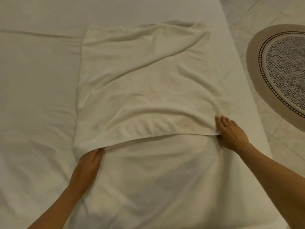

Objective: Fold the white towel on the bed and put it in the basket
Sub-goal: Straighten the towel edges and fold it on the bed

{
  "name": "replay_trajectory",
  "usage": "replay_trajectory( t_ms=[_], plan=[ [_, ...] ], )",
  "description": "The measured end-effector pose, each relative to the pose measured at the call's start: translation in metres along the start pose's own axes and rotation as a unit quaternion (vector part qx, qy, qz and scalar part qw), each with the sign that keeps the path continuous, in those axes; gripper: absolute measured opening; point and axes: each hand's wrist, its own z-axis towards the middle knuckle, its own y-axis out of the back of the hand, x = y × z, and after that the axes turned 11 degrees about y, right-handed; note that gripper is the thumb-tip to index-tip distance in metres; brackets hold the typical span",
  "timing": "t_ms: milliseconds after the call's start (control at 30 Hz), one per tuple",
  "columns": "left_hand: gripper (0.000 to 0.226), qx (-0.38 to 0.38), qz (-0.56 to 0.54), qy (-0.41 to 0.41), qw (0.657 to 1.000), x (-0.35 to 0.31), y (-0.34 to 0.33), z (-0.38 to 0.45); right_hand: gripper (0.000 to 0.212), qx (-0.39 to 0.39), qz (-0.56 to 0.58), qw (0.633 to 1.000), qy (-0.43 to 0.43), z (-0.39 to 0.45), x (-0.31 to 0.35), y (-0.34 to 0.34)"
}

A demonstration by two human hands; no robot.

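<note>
We see the white towel (142, 83) spread on the bed (36, 96), lying toward the bed's right edge and reaching from mid-bed back toward the far side. It's wrinkled, with long diagonal creases across the far half and a bunched far right corner. Its near edge is doubled over; a second white layer runs from under that edge toward us, and we cannot tell whether that is more towel or bedding.

Left hand (90, 164): at the towel's near left corner, fingers (97, 154) straight and tucked under the folded edge, fingertips hidden by the cloth. We cannot tell whether it pinches anything; what shows looks flat, not curled.

Right hand (231, 131): at the towel's near right corner, palm down, fingers spread and extended, lying flat at the cloth's edge. It's touching the hem; the thumb is hidden at the fold, so we cannot tell if the hem is pinched.

Both forearms come in from the near edge of the bed, bare.

Off the bed's right edge: light tiled floor (247, 17) and an oval rug (283, 70) with a beige border and speckled centre, well apart from the towel. We see no basket.
</note>
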Motion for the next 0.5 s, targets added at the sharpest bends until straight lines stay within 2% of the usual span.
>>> replay_trajectory(
  t_ms=[33, 133, 233, 300, 333, 400, 500],
  plan=[
    [0.032, -0.031, -0.002, -0.018, 0.999, -0.001, 0.001, -0.004, 0.073, -0.019, -0.003, 1.000, 0.003, 0.002, 0.002, -0.001],
    [0.041, -0.122, 0.112, -0.075, 0.983, 0.011, -0.002, -0.001, 0.078, -0.058, -0.020, 0.998, 0.012, 0.007, 0.003, 0.001],
    [0.046, -0.158, 0.129, -0.064, 0.977, 0.013, -0.002, 0.010, 0.084, -0.054, -0.036, 0.998, 0.006, 0.015, 0.006, 0.002],
    [0.046, -0.178, 0.130, -0.052, 0.974, 0.010, 0.001, 0.017, 0.078, -0.061, -0.039, 0.997, 0.001, 0.020, 0.009, -0.001],
    [0.050, -0.181, 0.124, -0.042, 0.975, 0.007, 0.004, 0.020, 0.076, -0.064, -0.035, 0.997, -0.003, 0.022, 0.010, -0.002],
    [0.073, -0.150, 0.121, -0.015, 0.981, 0.006, 0.006, 0.024, 0.075, -0.073, -0.017, 0.997, -0.010, 0.026, 0.010, -0.005],
    [0.092, -0.085, 0.183, 0.003, 0.979, 0.012, 0.002, 0.027, 0.070, -0.078, -0.008, 0.997, -0.008, 0.029, 0.008, -0.005]
  ],
)
